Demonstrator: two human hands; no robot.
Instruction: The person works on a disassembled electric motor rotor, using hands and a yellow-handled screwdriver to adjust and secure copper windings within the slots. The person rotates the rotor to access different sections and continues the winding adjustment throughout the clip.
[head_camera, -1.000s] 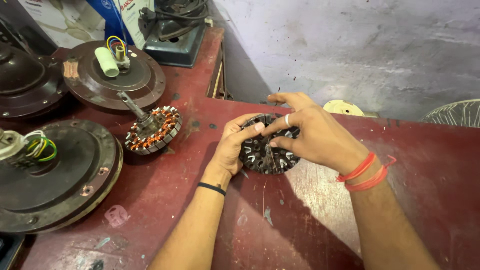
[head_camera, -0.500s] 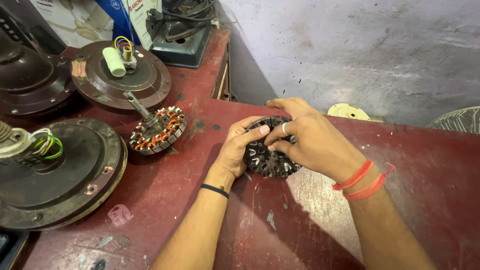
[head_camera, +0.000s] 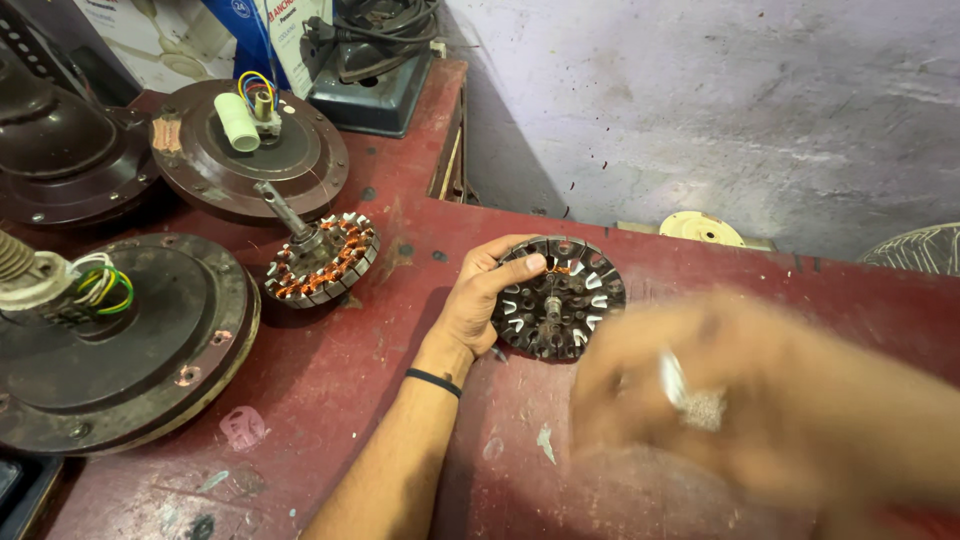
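On a red counter (head_camera: 330, 380), three brown motor housings (head_camera: 120, 350) sit at left beside a copper-wound stator (head_camera: 322, 260). Mid-counter, the left hand (head_camera: 480, 300) closes its grip on a bare stator (head_camera: 558, 297), thumb on its rim, holding it tilted up. The right hand (head_camera: 720, 400), wearing a ring, is blurred; its grip cannot be told.

A worn, paint-chipped red wooden desk (head_camera: 330, 390) fills the lower view, its far edge against a rough grey-violet plastered wall (head_camera: 720, 100) stained with dark specks. Even light falls across it, and shadow pools in the corner where the desk steps back.
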